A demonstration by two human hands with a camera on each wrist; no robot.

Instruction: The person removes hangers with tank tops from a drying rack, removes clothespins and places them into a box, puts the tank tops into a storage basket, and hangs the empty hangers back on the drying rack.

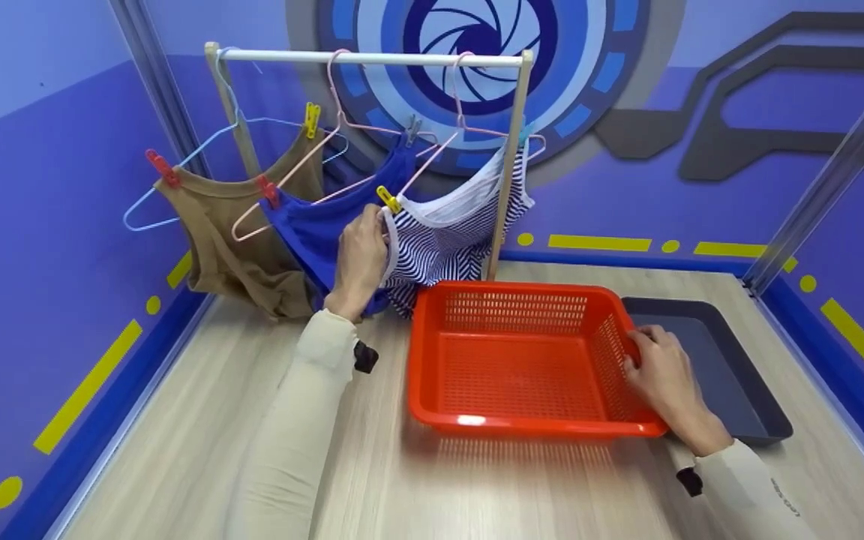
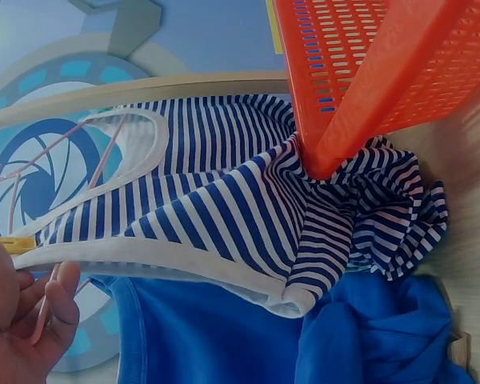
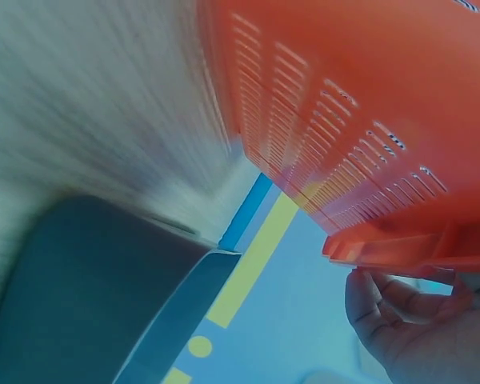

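Note:
My left hand (image 1: pixel 362 251) grips the end of a pink hanger (image 2: pixel 42 316), just beside a yellow clothespin (image 1: pixel 388 199). That clothespin fastens a striped tank top (image 1: pixel 439 240) to the hanger; a teal clothespin (image 1: pixel 526 135) sits at its far shoulder. My right hand (image 1: pixel 664 371) holds the right rim of a red plastic basket (image 1: pixel 514 431), fingers curled over the edge. The basket is tilted and lifted off the table at the front, with nothing inside. In the left wrist view its corner (image 2: pixel 316 152) presses against the shirt's lower part.
A rack with a white rod (image 1: pixel 394 58) also carries a blue top (image 1: pixel 319 225) and a brown top (image 1: pixel 233 225), clipped to hangers with clothespins. Right of the basket lies a dark grey tray (image 1: pixel 732 367). Blue-purple panels enclose the table (image 1: pixel 372 465).

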